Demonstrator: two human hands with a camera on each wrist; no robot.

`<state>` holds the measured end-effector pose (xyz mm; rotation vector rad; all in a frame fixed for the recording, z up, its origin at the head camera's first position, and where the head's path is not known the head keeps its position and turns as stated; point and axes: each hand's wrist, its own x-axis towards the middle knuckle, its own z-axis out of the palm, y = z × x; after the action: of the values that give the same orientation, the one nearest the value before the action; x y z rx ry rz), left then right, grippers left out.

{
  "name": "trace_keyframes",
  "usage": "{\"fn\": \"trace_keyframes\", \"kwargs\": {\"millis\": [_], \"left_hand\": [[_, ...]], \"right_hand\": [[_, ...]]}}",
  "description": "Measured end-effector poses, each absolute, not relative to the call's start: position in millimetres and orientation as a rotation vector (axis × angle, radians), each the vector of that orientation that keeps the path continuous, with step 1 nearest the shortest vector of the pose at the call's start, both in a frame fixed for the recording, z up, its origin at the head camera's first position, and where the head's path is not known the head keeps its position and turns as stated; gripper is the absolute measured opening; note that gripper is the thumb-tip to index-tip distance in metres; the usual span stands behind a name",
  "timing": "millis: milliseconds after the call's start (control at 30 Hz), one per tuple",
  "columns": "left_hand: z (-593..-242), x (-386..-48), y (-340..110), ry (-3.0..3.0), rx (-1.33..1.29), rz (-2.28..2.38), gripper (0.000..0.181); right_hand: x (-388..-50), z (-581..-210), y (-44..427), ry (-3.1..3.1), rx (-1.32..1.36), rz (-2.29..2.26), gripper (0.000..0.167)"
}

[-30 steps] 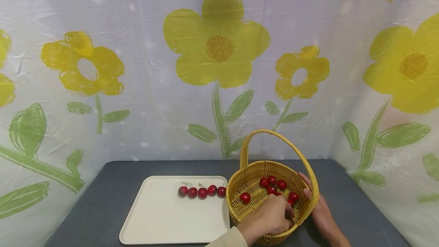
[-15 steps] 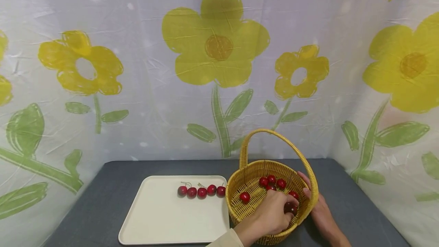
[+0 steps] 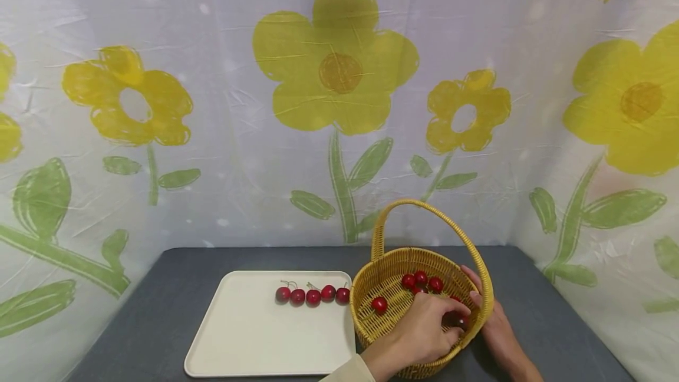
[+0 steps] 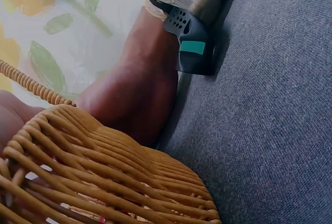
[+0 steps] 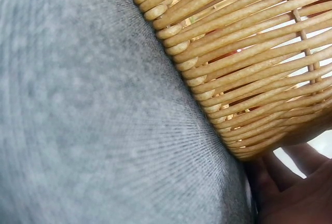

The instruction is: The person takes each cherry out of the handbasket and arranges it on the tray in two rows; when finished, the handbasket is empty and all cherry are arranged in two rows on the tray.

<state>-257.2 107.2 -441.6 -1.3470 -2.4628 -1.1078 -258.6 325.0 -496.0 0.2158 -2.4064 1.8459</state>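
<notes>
A yellow wicker basket (image 3: 370,279) with an arched handle stands tilted at the right of the table, several red cherries (image 3: 421,277) inside. My left hand (image 3: 419,326) reaches in over the near rim. Thumb and fingers pinch a dark red cherry (image 3: 460,323), partly hidden by the fingers. Outside the basket, my right hand (image 3: 497,326) grips its right side near the handle's foot, with fingertips at the rim. The left wrist view shows the basket's woven wall (image 4: 114,167) with my right forearm (image 4: 150,53) beyond. Fingers (image 5: 267,175) meet the basket underside in the right wrist view.
Left of the basket lies a cream tray (image 3: 254,341), its right edge close against the wicker. A row of several stemmed cherries (image 3: 313,297) sits along the tray's upper part. Dark grey cloth (image 3: 143,323) covers the table, and a flower-printed curtain (image 3: 233,193) stands behind.
Deep in the basket earlier, my left hand has risen slightly and its fingers have shifted right with the dark cherry between them. My right hand and the basket stay put.
</notes>
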Motion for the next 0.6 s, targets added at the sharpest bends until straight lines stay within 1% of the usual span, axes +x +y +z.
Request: {"fn": "trace_keyframes", "kwargs": {"millis": [300, 500, 600], "left_hand": [[-438.2, -252.5, 104.5, -2.248, -1.234, -1.487, 0.023], [-427.8, -249.4, 87.8, -2.165, -1.252, -1.343, 0.021], [-422.8, -247.1, 74.3, -2.161, -1.255, -1.368, 0.022]], "right_hand": [[-258.6, -498.5, 327.4, -2.393, 0.295, 1.815, 0.054], [-258.8, -499.6, 327.5, -2.385, 0.311, 1.809, 0.054], [-259.1, -499.4, 326.8, -2.388, 0.302, 1.799, 0.055]]}}
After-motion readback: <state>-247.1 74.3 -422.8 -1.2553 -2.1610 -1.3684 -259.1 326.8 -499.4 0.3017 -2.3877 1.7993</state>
